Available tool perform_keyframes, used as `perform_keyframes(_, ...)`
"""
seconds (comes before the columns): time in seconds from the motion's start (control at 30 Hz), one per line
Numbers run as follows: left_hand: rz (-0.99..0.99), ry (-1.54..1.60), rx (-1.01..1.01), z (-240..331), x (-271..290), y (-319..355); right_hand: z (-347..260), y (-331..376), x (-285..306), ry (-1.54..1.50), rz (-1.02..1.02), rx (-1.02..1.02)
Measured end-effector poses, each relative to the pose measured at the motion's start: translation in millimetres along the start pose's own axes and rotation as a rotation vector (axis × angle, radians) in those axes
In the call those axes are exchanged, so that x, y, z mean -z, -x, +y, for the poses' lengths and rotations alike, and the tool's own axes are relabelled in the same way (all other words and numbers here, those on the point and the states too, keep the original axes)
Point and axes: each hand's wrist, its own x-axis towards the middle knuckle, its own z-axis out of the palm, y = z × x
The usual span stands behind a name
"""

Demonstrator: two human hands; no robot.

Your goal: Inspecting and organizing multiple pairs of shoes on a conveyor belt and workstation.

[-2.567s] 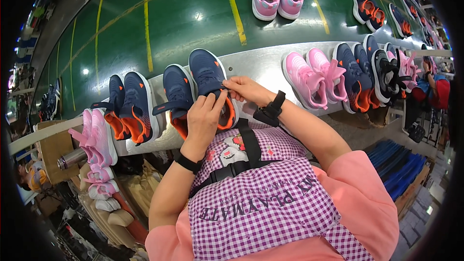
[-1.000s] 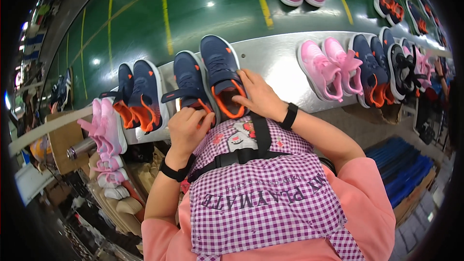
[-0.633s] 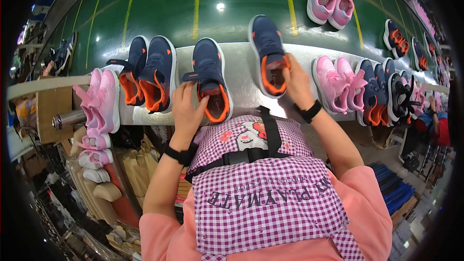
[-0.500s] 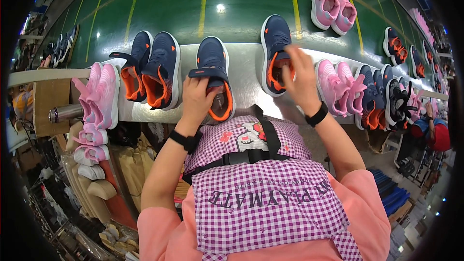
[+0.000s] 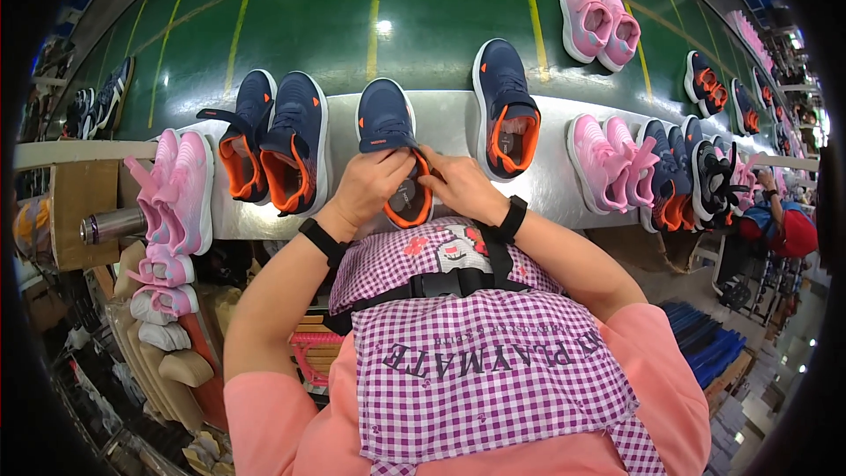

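Observation:
A navy shoe with orange lining [image 5: 384, 115] stands on the metal ledge in front of me, toe pointing away. My left hand [image 5: 374, 187] is closed at its opening, the fingertips near the tongue under the strap. From the other side my right hand [image 5: 465, 188] grips the shoe's collar by the strap's end with thumb and fingers. Just what the fingertips pinch is partly hidden. To the right stands a single navy shoe [image 5: 504, 70] with its strap across. On the left a navy pair stands together: one shoe [image 5: 250, 106] has its strap sticking out, beside its mate [image 5: 298, 115].
Beyond the metal ledge [image 5: 449, 137] lies a green belt [image 5: 308, 26] with yellow lines, carrying a pink pair [image 5: 599, 25]. Pink shoes [image 5: 181, 189] flank me at left. More pink shoes [image 5: 608, 163] and navy ones stand at right. A person in red [image 5: 791, 229] is far right.
My right hand has left the single shoe on the right and come to the middle shoe. My left hand has shifted from the strap's left side toward the opening.

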Motion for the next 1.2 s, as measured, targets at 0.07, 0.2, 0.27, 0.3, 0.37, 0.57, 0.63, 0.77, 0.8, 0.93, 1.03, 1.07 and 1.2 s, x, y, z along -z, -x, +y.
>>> perform_keyframes(0.07,-0.311,-0.079,-0.109,0.5,8.4,-11.9,1.1,-1.0,-2.7,0.059,-0.007,-0.005)
perform_keyframes(0.2,-0.555,-0.108,-0.020,5.7,13.5,-20.7,-3.4,-1.4,-1.7,0.153,-0.062,-0.033)
perform_keyframes(0.27,-0.086,-0.080,-0.005,8.2,4.1,0.9,-4.1,-4.3,1.4,0.128,-0.047,-0.038)
perform_keyframes(0.3,-0.078,-0.014,0.062,13.6,6.9,-0.2,-6.2,-3.4,2.3,0.091,-0.030,-0.054)
perform_keyframes(0.37,-0.028,0.024,0.036,20.0,21.8,2.9,-14.2,-0.4,7.4,0.027,0.082,-0.100)
perform_keyframes(0.57,0.443,0.012,0.614,15.4,45.0,-7.0,-27.0,-3.8,-5.2,0.046,-0.067,0.163)
perform_keyframes(0.63,0.407,0.547,0.972,3.0,39.0,-12.2,-22.6,-15.4,-19.3,0.156,-0.158,0.257)
perform_keyframes(0.77,0.111,0.857,1.091,-10.8,35.3,-24.4,-39.1,-19.1,-30.9,0.252,-0.130,0.385)
perform_keyframes(0.8,0.114,0.855,1.092,-11.8,33.0,-23.3,-41.3,-20.9,-31.9,0.252,-0.132,0.388)
perform_keyframes(0.93,0.147,1.081,1.155,-13.7,31.3,-16.3,-25.4,-25.8,-33.8,0.270,-0.352,0.005)
perform_keyframes(1.03,0.110,1.155,1.220,-10.5,27.2,-9.8,-10.0,-27.1,-30.7,0.116,-0.336,-0.002)
perform_keyframes(1.07,0.070,1.145,1.250,-9.6,25.6,-9.1,-6.3,-26.1,-26.3,0.117,-0.340,0.001)
perform_keyframes(1.2,0.136,1.179,1.260,-11.3,14.0,-7.6,-13.0,-25.2,-6.4,-0.056,-0.428,-0.105)
